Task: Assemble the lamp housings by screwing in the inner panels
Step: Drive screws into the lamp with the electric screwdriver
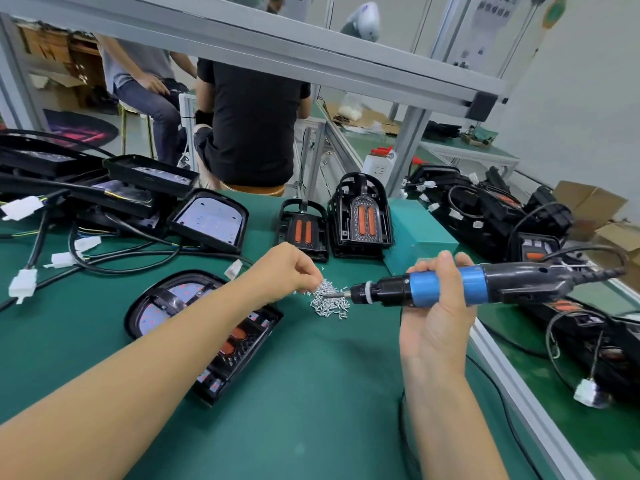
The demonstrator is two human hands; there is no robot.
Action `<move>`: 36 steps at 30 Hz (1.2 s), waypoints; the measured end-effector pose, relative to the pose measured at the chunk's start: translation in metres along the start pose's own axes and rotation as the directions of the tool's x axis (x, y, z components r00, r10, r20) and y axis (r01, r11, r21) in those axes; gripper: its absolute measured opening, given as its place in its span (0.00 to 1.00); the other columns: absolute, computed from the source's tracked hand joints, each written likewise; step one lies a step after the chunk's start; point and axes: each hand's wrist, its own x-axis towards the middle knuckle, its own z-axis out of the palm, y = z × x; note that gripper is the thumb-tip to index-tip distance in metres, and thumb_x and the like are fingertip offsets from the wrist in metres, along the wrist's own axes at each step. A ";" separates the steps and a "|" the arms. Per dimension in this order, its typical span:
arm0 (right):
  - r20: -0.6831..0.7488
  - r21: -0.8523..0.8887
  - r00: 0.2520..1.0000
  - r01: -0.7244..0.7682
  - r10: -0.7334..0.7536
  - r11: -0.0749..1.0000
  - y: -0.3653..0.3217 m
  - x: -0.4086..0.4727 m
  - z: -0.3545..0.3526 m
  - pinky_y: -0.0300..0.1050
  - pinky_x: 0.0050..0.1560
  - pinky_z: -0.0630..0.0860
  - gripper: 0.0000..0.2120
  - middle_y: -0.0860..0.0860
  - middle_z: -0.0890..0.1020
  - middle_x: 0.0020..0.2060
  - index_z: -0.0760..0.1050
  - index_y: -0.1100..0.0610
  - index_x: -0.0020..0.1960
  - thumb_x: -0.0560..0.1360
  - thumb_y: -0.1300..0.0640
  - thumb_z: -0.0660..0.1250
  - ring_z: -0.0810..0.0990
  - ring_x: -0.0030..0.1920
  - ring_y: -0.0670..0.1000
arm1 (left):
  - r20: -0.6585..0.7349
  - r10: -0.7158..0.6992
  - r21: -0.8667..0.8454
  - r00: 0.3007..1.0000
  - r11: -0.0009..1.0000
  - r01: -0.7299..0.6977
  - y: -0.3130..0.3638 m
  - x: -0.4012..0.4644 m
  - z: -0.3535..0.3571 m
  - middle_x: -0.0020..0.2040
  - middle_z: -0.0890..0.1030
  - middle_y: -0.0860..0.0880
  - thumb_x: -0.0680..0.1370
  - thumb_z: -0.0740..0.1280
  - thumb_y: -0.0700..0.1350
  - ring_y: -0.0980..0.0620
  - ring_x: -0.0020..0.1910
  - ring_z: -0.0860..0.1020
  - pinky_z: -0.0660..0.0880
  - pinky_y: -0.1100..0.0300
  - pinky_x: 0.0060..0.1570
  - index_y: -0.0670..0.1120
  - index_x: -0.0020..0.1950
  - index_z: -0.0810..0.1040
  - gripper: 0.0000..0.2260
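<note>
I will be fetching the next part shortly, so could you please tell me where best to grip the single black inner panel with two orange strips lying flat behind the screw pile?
Take the black inner panel with two orange strips by its arched loop at the far end, coming from above. That loop is open, so fingers can hook through it, and nothing lies on top of it.

Two hands point(287, 268) point(438, 306), one electric screwdriver point(450, 285), one pile of screws point(329, 299), two seated people point(252, 126).
</note>
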 end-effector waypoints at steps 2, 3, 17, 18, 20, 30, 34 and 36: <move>-0.009 0.037 1.000 -0.002 0.003 0.999 -0.004 0.004 0.000 0.43 0.47 0.78 0.11 0.51 0.73 0.41 0.69 0.53 0.53 0.76 0.65 0.67 0.77 0.34 0.48 | 0.009 0.027 -0.059 1.000 0.998 -0.026 -0.002 -0.003 0.002 0.31 0.83 0.53 0.72 0.71 0.37 0.59 0.31 0.76 0.74 0.63 0.39 0.43 0.37 0.84 0.05; -0.009 0.055 1.000 -0.010 0.011 0.998 -0.006 0.005 0.000 0.42 0.46 0.78 0.11 0.50 0.74 0.39 0.69 0.53 0.53 0.76 0.65 0.67 0.77 0.33 0.47 | 0.008 0.041 -0.116 0.999 0.992 -0.040 -0.002 -0.005 0.002 0.32 0.83 0.52 0.72 0.71 0.38 0.59 0.32 0.76 0.73 0.64 0.39 0.42 0.37 0.84 0.04; 0.140 0.275 0.974 -0.213 0.180 0.938 -0.019 -0.014 0.031 0.40 0.41 0.79 0.18 0.47 0.76 0.32 0.68 0.53 0.49 0.64 0.58 0.73 0.78 0.32 0.47 | -0.164 0.019 -0.653 0.986 0.747 -0.123 -0.005 -0.085 -0.018 0.36 0.82 0.46 0.67 0.71 0.40 0.54 0.36 0.78 0.75 0.68 0.41 0.43 0.40 0.82 0.04; 0.157 0.275 0.970 -0.221 0.184 0.936 -0.018 -0.017 0.035 0.40 0.41 0.79 0.18 0.47 0.76 0.32 0.68 0.53 0.49 0.64 0.58 0.73 0.78 0.32 0.47 | -0.178 0.011 -0.658 0.984 0.742 -0.127 -0.006 -0.090 -0.019 0.36 0.82 0.46 0.66 0.71 0.41 0.54 0.36 0.78 0.76 0.68 0.41 0.43 0.40 0.82 0.05; 0.192 0.267 0.962 -0.242 0.195 0.933 -0.016 -0.023 0.041 0.40 0.41 0.78 0.17 0.47 0.76 0.32 0.68 0.53 0.48 0.64 0.58 0.73 0.77 0.32 0.46 | -0.202 0.005 -0.661 0.979 0.737 -0.140 -0.009 -0.098 -0.023 0.36 0.82 0.46 0.64 0.74 0.41 0.54 0.35 0.78 0.75 0.68 0.41 0.44 0.38 0.83 0.05; 0.287 0.208 0.927 -0.306 0.241 0.929 -0.002 -0.049 0.064 0.41 0.44 0.78 0.19 0.47 0.76 0.33 0.68 0.54 0.51 0.64 0.58 0.73 0.77 0.33 0.46 | -0.248 -0.019 -0.644 0.969 0.750 -0.150 -0.025 -0.129 -0.040 0.36 0.83 0.47 0.65 0.78 0.43 0.54 0.35 0.79 0.77 0.65 0.39 0.48 0.39 0.85 0.05; 0.306 0.198 0.916 -0.327 0.258 0.924 0.002 -0.056 0.072 0.41 0.44 0.79 0.19 0.47 0.75 0.33 0.68 0.53 0.51 0.64 0.57 0.73 0.77 0.33 0.46 | -0.276 -0.045 -0.673 0.960 0.722 -0.160 -0.033 -0.135 -0.044 0.36 0.83 0.45 0.65 0.73 0.45 0.53 0.36 0.79 0.79 0.62 0.39 0.47 0.39 0.85 0.05; 0.311 0.176 0.914 -0.323 0.259 0.930 0.005 -0.060 0.076 0.41 0.44 0.78 0.19 0.47 0.75 0.33 0.68 0.53 0.51 0.64 0.57 0.73 0.77 0.33 0.46 | -0.288 -0.049 -0.674 0.956 0.720 -0.166 -0.034 -0.138 -0.046 0.36 0.83 0.45 0.64 0.73 0.46 0.52 0.36 0.81 0.79 0.62 0.40 0.47 0.40 0.85 0.06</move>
